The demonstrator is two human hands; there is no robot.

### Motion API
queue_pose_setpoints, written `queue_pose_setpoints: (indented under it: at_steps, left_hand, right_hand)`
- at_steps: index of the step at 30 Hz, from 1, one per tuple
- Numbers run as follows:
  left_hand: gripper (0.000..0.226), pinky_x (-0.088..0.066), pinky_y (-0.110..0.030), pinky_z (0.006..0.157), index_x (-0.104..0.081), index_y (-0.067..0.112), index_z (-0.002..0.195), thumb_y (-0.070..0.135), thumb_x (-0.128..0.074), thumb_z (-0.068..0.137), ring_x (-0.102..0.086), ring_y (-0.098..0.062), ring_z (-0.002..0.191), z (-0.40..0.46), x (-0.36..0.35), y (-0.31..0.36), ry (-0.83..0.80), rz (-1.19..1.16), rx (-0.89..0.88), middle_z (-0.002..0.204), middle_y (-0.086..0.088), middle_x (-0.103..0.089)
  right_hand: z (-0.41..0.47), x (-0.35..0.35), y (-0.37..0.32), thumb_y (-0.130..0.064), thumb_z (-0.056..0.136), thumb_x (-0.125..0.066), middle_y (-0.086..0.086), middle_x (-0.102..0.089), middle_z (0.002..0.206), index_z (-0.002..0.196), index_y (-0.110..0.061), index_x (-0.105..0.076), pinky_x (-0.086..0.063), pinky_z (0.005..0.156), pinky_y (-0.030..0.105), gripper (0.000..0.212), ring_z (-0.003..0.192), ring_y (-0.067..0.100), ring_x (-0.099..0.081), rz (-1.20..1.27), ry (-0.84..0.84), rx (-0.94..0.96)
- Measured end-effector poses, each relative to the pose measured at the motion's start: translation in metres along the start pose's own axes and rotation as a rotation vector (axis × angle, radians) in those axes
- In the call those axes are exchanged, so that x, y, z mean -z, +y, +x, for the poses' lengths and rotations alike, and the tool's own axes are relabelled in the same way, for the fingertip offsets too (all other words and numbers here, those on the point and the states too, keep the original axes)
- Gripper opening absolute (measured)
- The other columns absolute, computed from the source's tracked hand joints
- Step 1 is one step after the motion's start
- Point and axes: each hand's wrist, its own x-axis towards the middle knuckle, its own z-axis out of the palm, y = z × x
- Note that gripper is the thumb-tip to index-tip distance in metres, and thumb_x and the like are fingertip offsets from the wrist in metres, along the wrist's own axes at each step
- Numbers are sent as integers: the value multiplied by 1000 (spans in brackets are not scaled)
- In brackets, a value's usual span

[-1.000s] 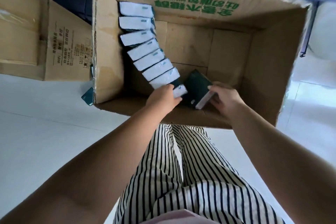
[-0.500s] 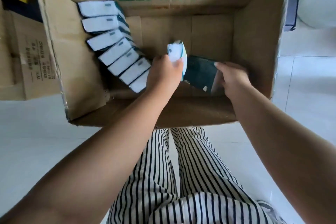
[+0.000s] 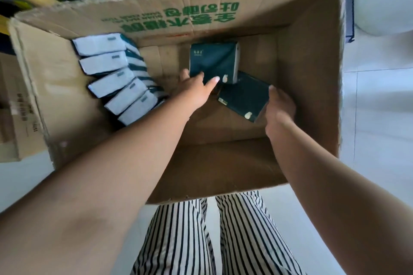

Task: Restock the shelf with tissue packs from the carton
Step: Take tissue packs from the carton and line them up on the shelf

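Both my arms were down inside the carton (image 3: 310, 87), which sat on the white tile floor (image 3: 377, 131) right in front of my striped trousers (image 3: 241, 236). My left hand (image 3: 196, 90) had its fingers straight out, resting on the near edge of a dark green tissue pack (image 3: 212, 60) lying flat around the middle of the carton floor, toward the far wall. My right hand (image 3: 279, 107) was curled around the right edge of a second green pack (image 3: 243, 97), which sat tilted, its corner just beside the first pack. Both packs had a little white mark and some tiny print I couldn't make out.

Along the carton's left wall a row of packs (image 3: 116, 78) stood on edge, white ends up, leaning like dominoes toward the near-left corner. Each white end had a small grey label, too blurry to read.

The far wall's inside had big green Chinese characters, upside down from where I stood, with a smaller line of green lettering beside them, unreadable. Another cardboard box (image 3: 15, 118) sat off to the left of the carton with small black print, also too smeared to read.
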Motion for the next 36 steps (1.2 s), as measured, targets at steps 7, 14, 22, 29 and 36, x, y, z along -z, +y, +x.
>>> queue_pose_setpoints:
  at_steps: [7,14,22,29,36]
  left_hand:
    - [66,-36,-34,98,-32,8,138,50,-50,90,-49,-24,115,48,18,10,98,-432,134,133,-7,-45]
    - [85,-41,-38,102,-32,8,136,51,-71,74,-46,-26,119,51,13,21,51,-832,290,130,-6,-46]
    - [58,-55,-40,76,-44,9,123,24,-75,76,-63,-24,97,-24,65,11,-72,-1116,195,121,-12,-58]
    - [55,-55,-36,70,-47,9,125,21,-73,78,-64,-23,95,-116,126,12,-84,-1086,-23,117,-10,-62]
    - [21,-53,-39,74,-50,15,94,15,-68,82,-62,-21,81,-211,180,72,-116,-1051,-312,96,-7,-63]
  right_hand:
    - [12,-10,4,-47,73,-72,5,-59,125,131,-17,-52,-48,94,37,68,112,23,-58,31,-41,8]
    - [1,-11,-6,-31,85,-67,4,-61,118,126,-14,-56,-50,81,26,45,98,16,-58,52,-13,-39]
    - [-72,24,-18,-25,91,-61,3,-60,124,133,-15,-51,-54,90,34,45,111,20,-59,125,35,144]
    - [-168,78,-43,-32,93,-56,4,-60,104,111,-12,-56,-49,66,21,27,89,15,-56,159,77,371]
    - [-252,159,-89,-22,92,-58,3,-60,89,95,-10,-60,-48,68,25,13,84,17,-57,506,138,539]
